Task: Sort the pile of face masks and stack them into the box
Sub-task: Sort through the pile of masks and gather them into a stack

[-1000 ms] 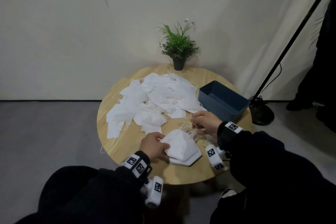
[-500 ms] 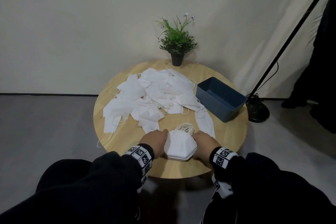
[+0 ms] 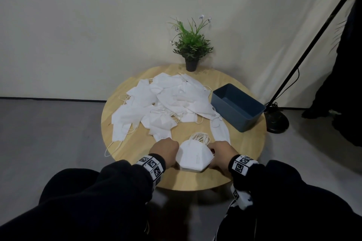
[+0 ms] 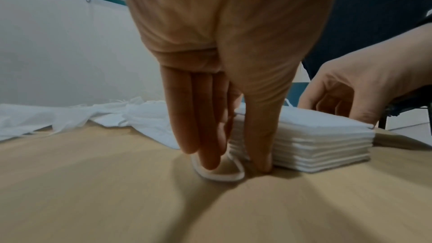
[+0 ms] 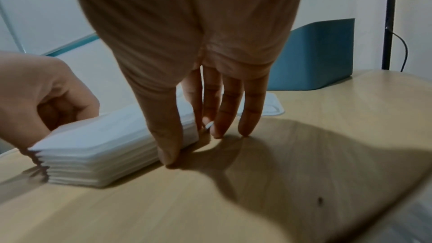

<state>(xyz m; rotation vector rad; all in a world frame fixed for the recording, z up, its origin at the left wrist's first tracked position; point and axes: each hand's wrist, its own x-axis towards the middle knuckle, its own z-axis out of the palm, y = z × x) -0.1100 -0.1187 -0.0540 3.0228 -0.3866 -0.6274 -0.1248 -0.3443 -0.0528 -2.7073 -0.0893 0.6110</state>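
A neat stack of folded white face masks [image 3: 194, 157] lies on the round wooden table [image 3: 248, 143] near its front edge, ear loops bunched at its far end. My left hand [image 3: 165, 148] presses straight fingers against the stack's left side [image 4: 315, 147], fingertips on the table and one ear loop [image 4: 219, 176] under them. My right hand [image 3: 221, 152] presses the stack's right side [image 5: 105, 154] the same way, thumb and fingers [image 5: 250, 117] pointing down. A loose pile of masks [image 3: 166, 103] covers the table's far left. The blue box [image 3: 238, 106] stands at the right; no masks show inside.
A small potted plant [image 3: 191, 49] stands at the table's far edge. One single mask [image 3: 221, 129] lies between the stack and the box. A black lamp stand [image 3: 278, 121] rises from the floor right of the table.
My right hand left the ear loops at the stack's far end and came down on its right side. The skewed top mask now sits in line with the stack between both hands.
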